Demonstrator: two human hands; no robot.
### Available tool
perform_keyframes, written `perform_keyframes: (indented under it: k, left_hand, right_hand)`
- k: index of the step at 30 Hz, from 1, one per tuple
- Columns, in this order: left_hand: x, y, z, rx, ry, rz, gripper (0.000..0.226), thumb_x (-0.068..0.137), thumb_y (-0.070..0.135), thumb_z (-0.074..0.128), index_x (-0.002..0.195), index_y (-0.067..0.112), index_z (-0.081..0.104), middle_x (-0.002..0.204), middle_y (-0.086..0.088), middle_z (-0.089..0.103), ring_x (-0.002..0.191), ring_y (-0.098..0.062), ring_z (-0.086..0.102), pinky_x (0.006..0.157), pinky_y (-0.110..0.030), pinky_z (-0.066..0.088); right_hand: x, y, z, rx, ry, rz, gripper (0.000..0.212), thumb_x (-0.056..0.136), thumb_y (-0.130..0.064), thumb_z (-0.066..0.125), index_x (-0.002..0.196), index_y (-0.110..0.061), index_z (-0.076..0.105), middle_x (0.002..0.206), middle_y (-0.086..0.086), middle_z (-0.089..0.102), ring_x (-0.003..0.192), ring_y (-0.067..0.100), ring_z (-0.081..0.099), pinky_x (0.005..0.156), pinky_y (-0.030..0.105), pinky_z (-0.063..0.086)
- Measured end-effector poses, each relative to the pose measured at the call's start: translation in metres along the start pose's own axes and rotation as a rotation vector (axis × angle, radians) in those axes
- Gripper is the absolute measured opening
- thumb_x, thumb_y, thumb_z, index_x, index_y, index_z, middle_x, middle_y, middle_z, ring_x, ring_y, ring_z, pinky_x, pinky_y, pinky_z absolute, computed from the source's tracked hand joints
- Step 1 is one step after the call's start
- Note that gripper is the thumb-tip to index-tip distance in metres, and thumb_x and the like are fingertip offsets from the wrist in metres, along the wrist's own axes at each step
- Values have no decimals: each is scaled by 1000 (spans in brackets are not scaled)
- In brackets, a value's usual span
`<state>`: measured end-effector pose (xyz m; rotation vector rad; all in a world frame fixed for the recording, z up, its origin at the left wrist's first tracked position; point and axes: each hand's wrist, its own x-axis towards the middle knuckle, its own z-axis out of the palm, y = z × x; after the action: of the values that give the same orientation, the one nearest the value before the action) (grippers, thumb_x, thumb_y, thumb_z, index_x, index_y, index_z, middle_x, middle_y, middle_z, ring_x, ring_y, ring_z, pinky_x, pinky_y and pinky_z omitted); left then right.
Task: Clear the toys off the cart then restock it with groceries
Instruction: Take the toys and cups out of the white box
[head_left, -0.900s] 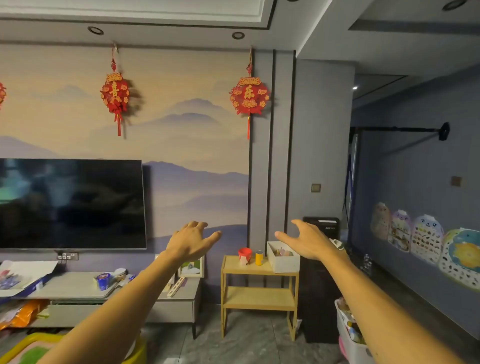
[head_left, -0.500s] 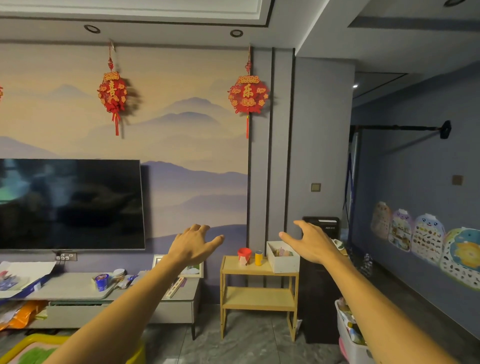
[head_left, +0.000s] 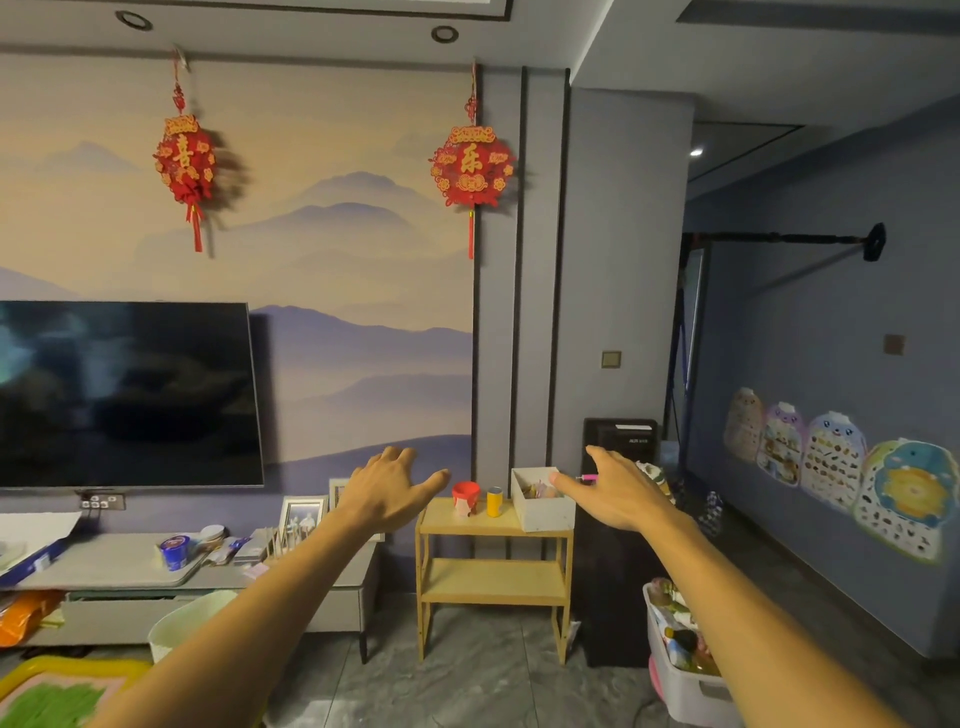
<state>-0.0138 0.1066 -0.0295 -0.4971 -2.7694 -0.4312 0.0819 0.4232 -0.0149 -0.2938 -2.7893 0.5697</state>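
Note:
A small wooden two-shelf cart (head_left: 493, 577) stands against the wall ahead. On its top sit a red toy cup (head_left: 465, 495), a yellow can (head_left: 494, 501) and a white box (head_left: 540, 506) with small items inside. The lower shelf is bare. My left hand (head_left: 387, 491) and my right hand (head_left: 618, 493) are stretched out in front of me toward the cart, fingers spread, holding nothing and well short of it.
A TV cabinet (head_left: 208, 582) with clutter and a large TV (head_left: 124, 395) are to the left. A black appliance (head_left: 618, 545) stands right of the cart. A white bin (head_left: 680, 680) with groceries sits on the floor at right; a pale bucket (head_left: 182, 623) at left.
The view has drawn slightly closer to the cart and tipped down a little. Both hands stay outstretched and open, drifting lower toward the cart top.

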Motion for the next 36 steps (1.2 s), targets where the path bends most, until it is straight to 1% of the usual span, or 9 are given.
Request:
perform_keyframes:
  k: [4,7,12,14,19,22,25,32,36]
  left_hand:
    - [11,16,27,10,-17,-10,148,51,112,-6,159,23,43,168,-6,40,148,-31,46,113,-53,46]
    - [24,20,44,34,-39,4,146,53,112,-4,158,23,43,166,-7,42,144,-30,50,111,-52,48]
    - [69,17,73,32,-43,13,139,59,111,2,158,23,44,166,-6,42,145,-31,49,112,-52,48]
    - [96,12,88,28,-36,4,132,64,109,6,157,24,45,165,-5,43,145,-30,49,111,-51,48]
    - [181,-7,122,-24,-43,-4,142,57,112,0,157,24,46,164,-6,44,145,-30,49,113,-53,48]
    - [232,-14,137,-32,-67,12,124,71,106,13,158,23,45,165,-7,43,145,-31,49,113,-55,48]
    - [282,-20,152,-23,-73,46,105,84,95,25,158,22,45,164,-7,44,143,-31,51,111,-54,49]
    - [382,-22,208,-19,-127,62,99,88,93,31,157,22,44,164,-6,44,142,-30,52,109,-54,51]
    - [446,-17,249,-40,-144,56,100,87,93,32,157,23,45,164,-5,44,142,-31,53,109,-53,52]
  right_hand:
    - [10,20,8,-10,-29,-22,98,92,-80,54,164,-19,28,166,9,38,145,32,46,104,48,50]
    - [24,32,17,-11,-66,-50,93,93,-79,53,161,-19,33,161,9,44,140,31,51,101,46,52]
    - [73,45,38,-32,-75,-75,87,94,-77,54,156,-19,39,153,5,51,132,26,56,93,37,52]
    - [101,46,49,-42,-68,-76,88,93,-79,51,156,-18,39,154,5,51,133,26,55,96,40,53]
    - [184,43,74,-69,-61,-26,97,94,-79,52,165,-19,27,170,8,33,151,32,41,108,49,49]
    - [236,44,86,-45,-42,12,96,95,-77,53,166,-20,24,173,7,28,154,33,36,114,53,44]
    - [282,50,100,-35,-24,28,94,96,-75,52,166,-20,25,172,7,29,154,33,37,114,53,44]
    - [379,81,142,14,-51,79,94,96,-75,54,166,-20,25,173,8,27,154,35,36,114,54,44]
    - [447,113,168,5,-64,89,90,97,-71,54,166,-20,26,171,8,32,151,34,42,110,50,48]
